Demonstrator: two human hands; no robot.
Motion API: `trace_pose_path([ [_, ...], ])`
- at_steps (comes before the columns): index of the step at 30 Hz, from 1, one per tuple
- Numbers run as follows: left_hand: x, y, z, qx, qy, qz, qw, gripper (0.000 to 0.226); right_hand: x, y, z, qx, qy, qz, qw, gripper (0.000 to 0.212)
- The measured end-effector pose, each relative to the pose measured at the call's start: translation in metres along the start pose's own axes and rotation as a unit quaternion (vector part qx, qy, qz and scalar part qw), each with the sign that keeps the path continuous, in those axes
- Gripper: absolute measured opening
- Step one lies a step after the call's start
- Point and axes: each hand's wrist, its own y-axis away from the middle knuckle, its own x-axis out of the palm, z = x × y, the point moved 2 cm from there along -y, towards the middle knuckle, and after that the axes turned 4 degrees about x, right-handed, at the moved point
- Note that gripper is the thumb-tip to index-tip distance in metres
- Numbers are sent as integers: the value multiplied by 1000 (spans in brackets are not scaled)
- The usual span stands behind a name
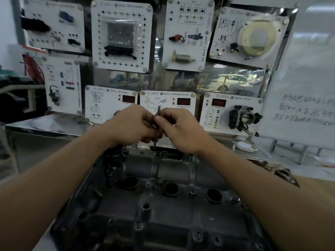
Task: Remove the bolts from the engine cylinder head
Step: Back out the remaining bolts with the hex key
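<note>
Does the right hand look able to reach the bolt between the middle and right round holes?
Likely yes, once freed: nothing covers the bolt, but the right hand grips the hex key.

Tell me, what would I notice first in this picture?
The left hand and right hand meet at the centre, both gripping a bent key held upright, its tip at a bolt on the far edge of the dark cylinder head that fills the foreground. Behind, white panels with car parts cover the wall; a whiteboard stands at right.
</note>
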Motion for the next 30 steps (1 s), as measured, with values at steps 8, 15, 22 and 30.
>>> trace_pose_path([
  [8,6,-4,0,-14,13,43,999,8,2,4,-3,-7,20,-6,1000,24],
  [15,4,-10,-3,-8,-14,96,995,9,7,5,-12,26,-83,-12,996,17],
  [22,6,-11,-1,27,-30,75,996,7,11,4,-15,53,-158,-136,976,16],
  [30,7,-8,0,31,-12,31,999,10,10,7,-13,63,-221,-134,964,12],
])
